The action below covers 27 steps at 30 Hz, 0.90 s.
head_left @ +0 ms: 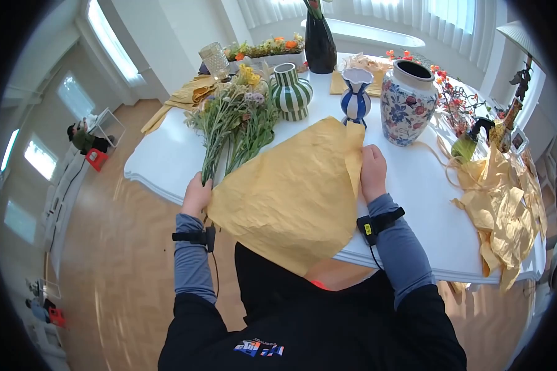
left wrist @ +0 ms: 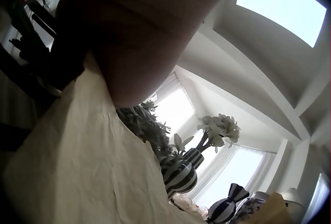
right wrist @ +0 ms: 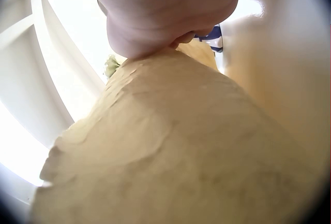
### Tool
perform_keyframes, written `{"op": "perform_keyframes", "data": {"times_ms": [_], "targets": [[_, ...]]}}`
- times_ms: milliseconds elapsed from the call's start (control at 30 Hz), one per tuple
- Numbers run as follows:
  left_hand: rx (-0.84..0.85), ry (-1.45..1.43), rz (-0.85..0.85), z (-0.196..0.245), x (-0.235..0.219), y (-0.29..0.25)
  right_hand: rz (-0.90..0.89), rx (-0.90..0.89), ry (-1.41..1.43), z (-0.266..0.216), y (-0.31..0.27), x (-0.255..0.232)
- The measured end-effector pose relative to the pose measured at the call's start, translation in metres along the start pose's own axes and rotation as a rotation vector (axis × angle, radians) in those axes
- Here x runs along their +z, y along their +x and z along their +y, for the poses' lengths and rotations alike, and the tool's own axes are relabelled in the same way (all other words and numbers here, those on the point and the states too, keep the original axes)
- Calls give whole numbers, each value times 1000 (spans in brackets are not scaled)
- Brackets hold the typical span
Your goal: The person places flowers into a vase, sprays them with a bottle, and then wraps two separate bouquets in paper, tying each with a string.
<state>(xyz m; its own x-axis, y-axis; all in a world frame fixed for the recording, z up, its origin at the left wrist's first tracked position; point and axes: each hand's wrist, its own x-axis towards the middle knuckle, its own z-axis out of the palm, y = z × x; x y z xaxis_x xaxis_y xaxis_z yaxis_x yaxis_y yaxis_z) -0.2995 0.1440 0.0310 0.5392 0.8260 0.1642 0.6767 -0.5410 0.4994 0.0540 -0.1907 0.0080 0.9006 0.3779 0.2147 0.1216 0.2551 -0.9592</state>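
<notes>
A wide sheet of yellow-brown paper [head_left: 291,191] is spread between both hands at the table's front edge. The left hand [head_left: 197,196] grips the paper's left corner beside the lower stems of a flower bouquet [head_left: 235,123]; whether it also holds stems is hard to tell. At the folded right edge of the sheet, the right hand [head_left: 372,173] pinches the paper. In the left wrist view the paper [left wrist: 93,156] runs down from the hand [left wrist: 129,37]. The right wrist view shows curled fingers of the hand [right wrist: 170,17] on the paper [right wrist: 170,131].
Behind the paper stand a green-striped vase [head_left: 291,93], a blue-striped vase [head_left: 356,96], a floral vase [head_left: 408,102] and a black vase [head_left: 320,46]. Crumpled gold paper [head_left: 501,210] hangs over the table's right edge, near a spray bottle [head_left: 467,145]. Folded paper [head_left: 189,96] lies back left.
</notes>
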Motion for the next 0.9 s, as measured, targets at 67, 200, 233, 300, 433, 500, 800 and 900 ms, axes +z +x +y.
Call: {"op": "perform_keyframes", "data": {"times_ms": [67, 200, 233, 300, 433, 500, 800, 900], "targets": [[-32, 56, 55, 3, 3, 0, 38, 0, 65, -1, 3, -3], [-16, 254, 222, 17, 6, -6, 126, -49, 126, 0, 5, -7], [-17, 254, 222, 22, 7, -8, 160, -64, 133, 0, 6, -8], [-67, 306, 184, 40, 8, -14, 203, -100, 170, 5, 14, -16], [-148, 198, 50, 62, 15, -20, 394, -144, 341, -6, 20, -21], [-214, 309, 1, 83, 14, -27, 406, -133, 362, -8, 24, -23], [-222, 374, 116, 43, 31, 0, 275, -123, 182, 7, 23, -23], [-249, 320, 106, 23, 30, 13, 275, -118, 143, 5, 22, -23]]}}
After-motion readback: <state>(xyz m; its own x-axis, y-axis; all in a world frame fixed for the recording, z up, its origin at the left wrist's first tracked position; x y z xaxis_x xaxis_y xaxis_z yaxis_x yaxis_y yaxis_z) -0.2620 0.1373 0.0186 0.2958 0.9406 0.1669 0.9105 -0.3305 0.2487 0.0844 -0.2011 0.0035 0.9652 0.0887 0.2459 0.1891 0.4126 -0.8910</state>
